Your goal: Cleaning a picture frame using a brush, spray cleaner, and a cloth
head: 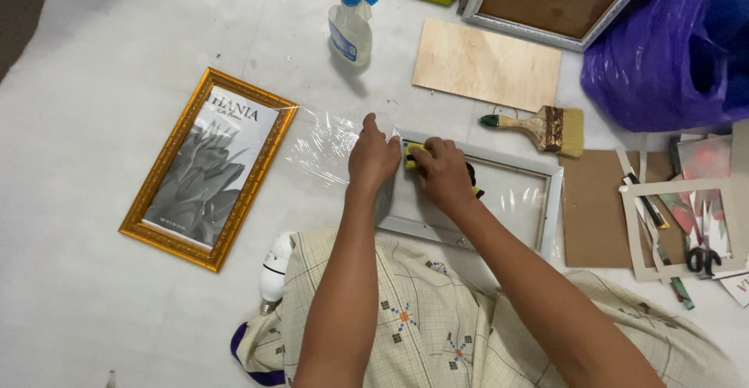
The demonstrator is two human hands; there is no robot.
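Lap: a cream checked cloth (pixel 437 318) with small stitched motifs covers the person's knees at the bottom edge, both bare forearms reaching out over it.
Left hand: the left hand (pixel 373 160) lies palm down on the left end of a silver picture frame (pixel 550 201), fingers held together and pointing away from the body, pinning that corner to the floor.
Right hand: the right hand (pixel 442 171) is curled around a yellow sponge (pixel 416 154), fingers pinching it against the glass just inside the frame's upper left corner; part of the sponge is hidden under the knuckles.
Frame: it lies flat on the pale floor (pixel 94 83) directly ahead of the knees, its long side running left to right, with crinkled clear plastic film (pixel 320 150) spread just beside its left end.
Left of the hands: a gold ornate frame (pixel 156 220) holding a grey flower print lies tilted, well apart; a white bulb (pixel 275 267) rests near the cloth.
Beyond: a spray bottle (pixel 351 29) with blue trigger, a plywood panel (pixel 488 64) and a wide paintbrush (pixel 538 126).
Right: a brown card sheet (pixel 593 208), a cardboard mat (pixel 636 236), scissors (pixel 702 259) and a purple plastic bag (pixel 663 52).
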